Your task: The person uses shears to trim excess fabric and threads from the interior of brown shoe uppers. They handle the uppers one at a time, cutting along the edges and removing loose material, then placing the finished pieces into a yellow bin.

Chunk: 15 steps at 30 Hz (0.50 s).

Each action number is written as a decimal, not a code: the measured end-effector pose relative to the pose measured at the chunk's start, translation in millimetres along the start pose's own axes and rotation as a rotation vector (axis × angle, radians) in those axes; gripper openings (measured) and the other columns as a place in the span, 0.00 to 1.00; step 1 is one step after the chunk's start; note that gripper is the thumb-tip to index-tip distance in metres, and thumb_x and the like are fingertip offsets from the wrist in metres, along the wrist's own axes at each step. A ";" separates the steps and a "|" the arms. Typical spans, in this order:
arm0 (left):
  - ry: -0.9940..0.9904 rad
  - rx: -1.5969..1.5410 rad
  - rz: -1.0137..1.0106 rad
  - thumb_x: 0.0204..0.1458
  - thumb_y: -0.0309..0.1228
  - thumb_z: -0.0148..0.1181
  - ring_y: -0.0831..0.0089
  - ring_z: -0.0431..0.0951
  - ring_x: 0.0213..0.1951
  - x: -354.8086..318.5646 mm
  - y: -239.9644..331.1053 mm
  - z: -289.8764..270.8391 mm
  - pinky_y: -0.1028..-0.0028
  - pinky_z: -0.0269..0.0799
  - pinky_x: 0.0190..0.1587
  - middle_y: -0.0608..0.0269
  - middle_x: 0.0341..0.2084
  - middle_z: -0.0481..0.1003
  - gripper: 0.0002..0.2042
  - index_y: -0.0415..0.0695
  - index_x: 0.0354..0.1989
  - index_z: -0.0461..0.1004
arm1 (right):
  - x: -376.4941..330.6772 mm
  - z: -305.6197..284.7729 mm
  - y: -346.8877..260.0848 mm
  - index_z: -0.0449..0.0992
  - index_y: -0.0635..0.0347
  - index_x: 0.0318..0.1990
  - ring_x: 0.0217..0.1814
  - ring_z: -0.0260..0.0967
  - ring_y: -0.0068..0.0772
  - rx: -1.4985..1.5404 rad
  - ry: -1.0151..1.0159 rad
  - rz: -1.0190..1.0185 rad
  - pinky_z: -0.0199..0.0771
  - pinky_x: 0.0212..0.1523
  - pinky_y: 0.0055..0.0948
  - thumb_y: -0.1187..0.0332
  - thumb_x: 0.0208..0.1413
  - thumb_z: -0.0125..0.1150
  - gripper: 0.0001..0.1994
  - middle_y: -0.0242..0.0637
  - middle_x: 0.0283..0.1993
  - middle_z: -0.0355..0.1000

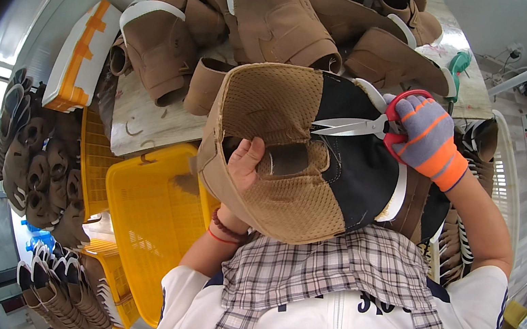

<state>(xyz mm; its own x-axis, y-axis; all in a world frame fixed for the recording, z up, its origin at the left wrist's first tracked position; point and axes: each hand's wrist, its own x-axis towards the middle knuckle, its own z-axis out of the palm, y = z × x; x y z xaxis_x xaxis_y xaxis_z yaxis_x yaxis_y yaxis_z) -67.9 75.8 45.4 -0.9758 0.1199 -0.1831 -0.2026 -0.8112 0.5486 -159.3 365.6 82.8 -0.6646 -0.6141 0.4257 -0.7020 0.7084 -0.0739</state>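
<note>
A tan and black shoe upper (pixel 282 219) is held in front of my chest, its mesh lining and black inner fabric facing up. My left hand (pixel 245 164), bare and with a beaded bracelet at the wrist, grips the upper at its left side; part of the fingers is hidden. In a grey and orange striped glove, my right hand (pixel 428 137) is closed around the red handles of a pair of scissors (pixel 359 126). The blades are slightly parted and lie over the black fabric, with their tips near the edge of the mesh.
Brown shoe uppers (pixel 276 18) with white edges are heaped on the table (pixel 146 122) ahead. A yellow basket (pixel 145 235) stands at left, near more stacked uppers (pixel 67 295). A white foam box (pixel 78 56) with orange tape sits far left; green-handled scissors (pixel 459 63) lie at the table's right.
</note>
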 end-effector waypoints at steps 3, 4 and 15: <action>0.002 0.025 0.004 0.62 0.35 0.50 0.64 0.77 0.48 0.7 -0.9 -4.1 0.66 0.78 0.48 0.54 0.49 0.73 0.18 0.38 0.56 0.65 | 7.1 -7.6 -4.2 0.72 0.55 0.37 0.32 0.69 0.44 -0.046 0.003 -0.037 0.71 0.35 0.38 0.70 0.30 0.68 0.19 0.38 0.30 0.69; 0.002 0.031 0.002 0.62 0.35 0.50 0.64 0.77 0.48 0.4 -1.0 -5.7 0.66 0.78 0.48 0.54 0.49 0.73 0.18 0.38 0.56 0.65 | 9.1 -10.0 -5.3 0.72 0.55 0.37 0.32 0.69 0.44 -0.065 -0.018 -0.040 0.71 0.35 0.38 0.70 0.31 0.69 0.19 0.38 0.30 0.70; 0.046 -0.001 0.081 0.60 0.33 0.54 0.62 0.76 0.48 1.0 8.5 -17.1 0.64 0.78 0.49 0.52 0.49 0.73 0.17 0.36 0.53 0.67 | 1.8 -26.5 9.0 0.69 0.59 0.33 0.41 0.67 0.50 0.080 -0.030 0.077 0.69 0.42 0.38 0.75 0.33 0.65 0.16 0.41 0.35 0.69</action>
<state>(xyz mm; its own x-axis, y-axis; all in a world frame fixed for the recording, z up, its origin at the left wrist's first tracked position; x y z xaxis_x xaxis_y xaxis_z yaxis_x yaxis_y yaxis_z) -69.2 59.2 36.0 -0.9841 0.0275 -0.1757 -0.1233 -0.8177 0.5623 -160.1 380.1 106.8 -0.7240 -0.5700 0.3886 -0.6658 0.7248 -0.1773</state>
